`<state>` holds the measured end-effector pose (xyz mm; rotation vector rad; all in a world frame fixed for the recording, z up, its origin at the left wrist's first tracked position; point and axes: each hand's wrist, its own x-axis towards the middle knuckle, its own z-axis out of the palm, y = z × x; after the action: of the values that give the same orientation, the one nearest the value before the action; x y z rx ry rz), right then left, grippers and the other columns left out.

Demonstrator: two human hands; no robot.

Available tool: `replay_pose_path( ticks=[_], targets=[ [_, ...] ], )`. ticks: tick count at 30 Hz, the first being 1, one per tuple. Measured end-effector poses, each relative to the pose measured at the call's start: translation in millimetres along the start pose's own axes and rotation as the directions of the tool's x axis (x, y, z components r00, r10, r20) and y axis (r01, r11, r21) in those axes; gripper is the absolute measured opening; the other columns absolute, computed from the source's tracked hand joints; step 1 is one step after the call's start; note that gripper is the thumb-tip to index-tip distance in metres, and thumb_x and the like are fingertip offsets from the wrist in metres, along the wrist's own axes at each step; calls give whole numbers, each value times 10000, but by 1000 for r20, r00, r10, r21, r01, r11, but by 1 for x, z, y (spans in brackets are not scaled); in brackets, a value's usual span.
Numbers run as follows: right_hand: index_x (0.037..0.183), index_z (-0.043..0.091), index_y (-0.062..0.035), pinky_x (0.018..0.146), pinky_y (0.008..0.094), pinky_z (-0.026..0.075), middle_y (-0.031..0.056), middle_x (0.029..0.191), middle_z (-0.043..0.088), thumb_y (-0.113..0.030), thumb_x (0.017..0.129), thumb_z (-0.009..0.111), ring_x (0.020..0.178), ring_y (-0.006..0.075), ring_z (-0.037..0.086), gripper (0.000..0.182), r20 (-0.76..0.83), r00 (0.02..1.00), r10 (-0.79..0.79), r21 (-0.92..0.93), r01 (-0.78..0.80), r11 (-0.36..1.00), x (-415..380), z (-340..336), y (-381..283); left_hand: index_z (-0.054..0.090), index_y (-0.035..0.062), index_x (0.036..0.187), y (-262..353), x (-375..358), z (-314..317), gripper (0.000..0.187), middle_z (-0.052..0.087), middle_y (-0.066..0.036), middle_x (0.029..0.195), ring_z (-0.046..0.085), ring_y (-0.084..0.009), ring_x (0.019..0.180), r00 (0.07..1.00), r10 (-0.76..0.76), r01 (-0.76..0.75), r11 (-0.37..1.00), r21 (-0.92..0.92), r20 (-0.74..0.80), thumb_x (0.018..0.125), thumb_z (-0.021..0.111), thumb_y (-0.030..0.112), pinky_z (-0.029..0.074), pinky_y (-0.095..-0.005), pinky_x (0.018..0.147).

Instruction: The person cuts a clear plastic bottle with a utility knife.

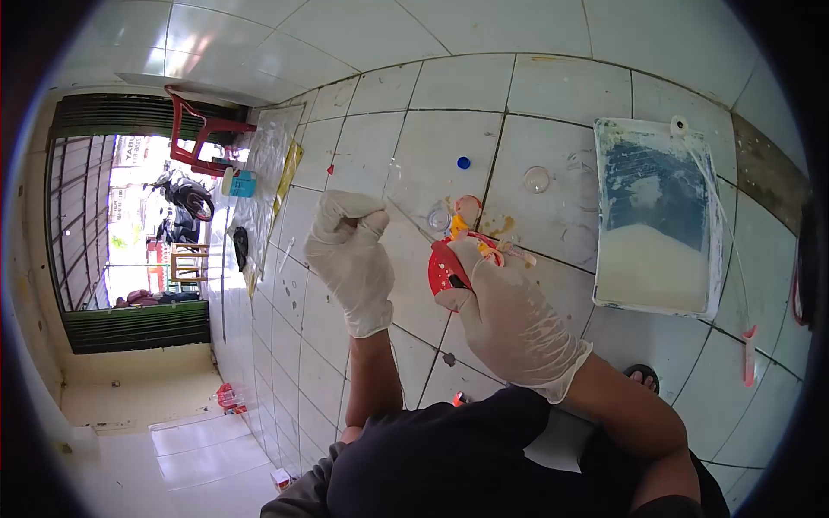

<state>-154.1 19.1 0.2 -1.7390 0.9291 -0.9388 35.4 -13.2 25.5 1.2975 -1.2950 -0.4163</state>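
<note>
Both my hands wear white gloves. My left hand (350, 259) is closed in a pinch on a thin pale stick (406, 216), which slants down toward a rounded red piece with a black mark (446, 269). My right hand (518, 324) is wrapped round this red piece, its thumb and fingers covering part of it; its exact kind I cannot tell. Just beyond the right fingers are an orange and yellow piece (460, 223) and yellowish spills (501, 226) on the tiles. A small clear cup (439, 216) lies between the hands, beyond the stick.
A blue cap (464, 162) and a clear round lid (536, 179) lie on the tiled floor. To the right are a tray (602, 194) of whitish liquid and a pink-handled tool (749, 356). A red chair (186, 138) and a blue tub (239, 183) stand near the doorway at left.
</note>
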Motion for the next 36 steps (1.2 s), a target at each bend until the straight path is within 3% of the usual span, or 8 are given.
replay_pose_path(
  ticks=[17, 20, 22, 26, 27, 30, 32, 36],
  targets=[
    [1215, 498, 58, 700, 499, 482, 255, 792, 627, -225, 978, 621, 769, 451, 644, 389, 198, 968, 153, 88, -173, 981, -5, -3, 14, 680, -6, 900, -15, 11, -14, 208, 628, -11, 846, 561, -99, 797, 995, -66, 65, 998, -18, -78, 780, 670, -175, 433, -228, 773],
    [1228, 514, 36, 746, 470, 499, 257, 871, 633, -258, 959, 648, 834, 423, 655, 420, 64, 995, 74, 69, -78, 995, -2, 4, 37, 694, 6, 943, -16, 19, -22, 199, 643, -13, 862, 564, -97, 813, 979, -131, 132, 991, -3, -155, 803, 693, -137, 435, -236, 780],
    [1275, 502, 11, 808, 421, 511, 228, 969, 632, -306, 925, 686, 887, 355, 656, 507, 71, 934, 351, 264, -356, 896, 7, -6, 38, 701, 12, 981, -14, 16, -22, 182, 665, -19, 891, 575, -95, 833, 968, -252, 250, 965, -83, -13, 825, 722, -81, 442, -246, 789],
    [1259, 495, 8, 836, 343, 503, 115, 1030, 617, -350, 838, 798, 900, 186, 609, 630, 67, 934, 351, 435, -344, 832, 20, -8, 49, 708, 12, 1017, -4, -2, -2, 190, 678, -22, 922, 589, -98, 862, 924, -352, 373, 914, -161, 147, 836, 744, -33, 448, -247, 804],
    [1083, 507, -39, 798, 270, 450, -1, 878, 503, -186, 804, 814, 845, 91, 510, 440, 63, 936, 347, 431, -339, 836, 22, -7, 50, 709, 12, 1032, -1, -4, 2, 201, 678, -22, 929, 594, -102, 869, 915, -374, 398, 896, -196, 150, 837, 747, -26, 450, -245, 811],
    [1082, 508, -43, 812, 274, 455, -2, 889, 512, -159, 810, 808, 881, 91, 529, 422, 89, 933, 349, 549, -339, 764, 21, -3, 58, 712, 8, 1061, -3, -4, 3, 232, 676, -26, 937, 605, -118, 898, 913, -390, 407, 892, -198, 120, 834, 723, -42, 460, -258, 835],
    [1079, 506, -46, 803, 269, 456, 0, 893, 518, -147, 819, 801, 880, 90, 531, 406, 102, 931, 350, 595, -339, 729, 21, 1, 62, 713, 7, 1045, -3, -5, 6, 240, 672, -24, 927, 605, -124, 913, 977, -203, 208, 976, -66, 69, 820, 691, -74, 464, -272, 841],
    [1118, 521, -22, 753, 259, 457, 15, 940, 559, -117, 889, 722, 827, 92, 540, 319, 80, 948, 309, 677, -279, 681, 20, 7, 54, 710, 6, 1001, 3, -4, 7, 229, 668, -20, 925, 591, -121, 902, 957, -288, 286, 941, -180, 14, 805, 661, -104, 459, -274, 842]
  ],
)
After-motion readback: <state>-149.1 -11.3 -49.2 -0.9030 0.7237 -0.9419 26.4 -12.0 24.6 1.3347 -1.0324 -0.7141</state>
